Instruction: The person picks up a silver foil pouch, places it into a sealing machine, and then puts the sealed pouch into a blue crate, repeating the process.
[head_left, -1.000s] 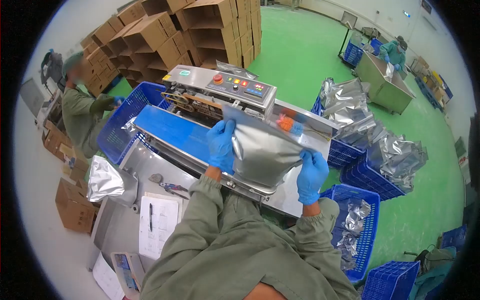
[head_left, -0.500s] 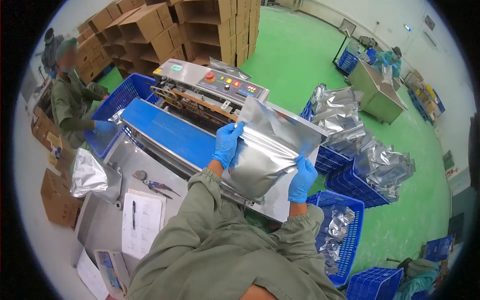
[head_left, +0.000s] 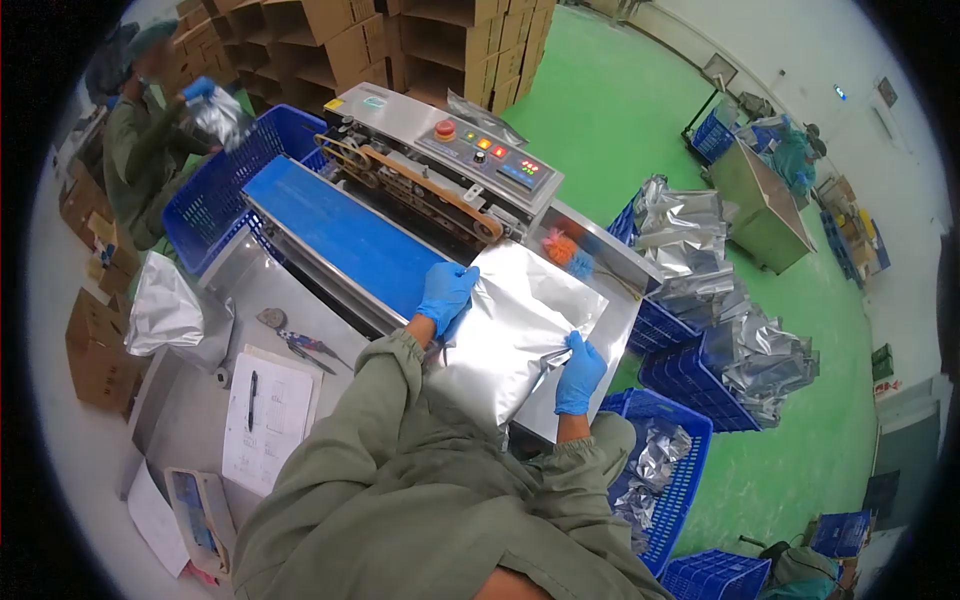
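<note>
A silver foil bag (head_left: 505, 345) hangs between my two blue-gloved hands at the near end of the sealing machine. My left hand (head_left: 447, 297) pinches its left edge beside the blue conveyor belt (head_left: 335, 235). With fingers closed, my right hand (head_left: 580, 375) grips the bag's right edge. The bag's upper end lies below the sealing machine's (head_left: 440, 150) belt-and-roller head, whose panel shows lit buttons and a red knob. An orange and blue tuft (head_left: 562, 247) shows on the metal plate behind the bag.
Blue crates (head_left: 700, 385) of foil bags stand at the right. Left on the metal table are another foil bag (head_left: 178, 318), papers with a pen (head_left: 265, 425) and pliers (head_left: 310, 348). A co-worker (head_left: 150, 150) lifts a foil bag over a crate (head_left: 185, 215); cardboard boxes (head_left: 440, 45) are stacked behind.
My hands have lowered and flattened the bag, baring the orange and blue tuft behind it. The co-worker has raised a foil bag out of the crate. The view has shifted slightly.
</note>
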